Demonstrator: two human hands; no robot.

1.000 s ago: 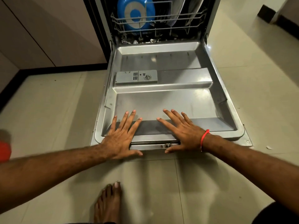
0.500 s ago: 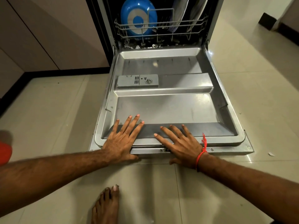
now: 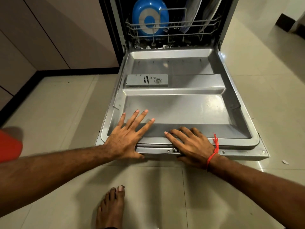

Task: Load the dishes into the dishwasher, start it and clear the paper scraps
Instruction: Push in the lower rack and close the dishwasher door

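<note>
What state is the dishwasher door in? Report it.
Open: the door lies folded down, rack exposed, both hands flat on its front edge.

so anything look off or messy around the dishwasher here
Yes: crumpled scraps litter the tub floor under the rack, where debris doesn't belong. Another scrap lies on the floor tiles right of the door. Nothing looks damaged.
</note>
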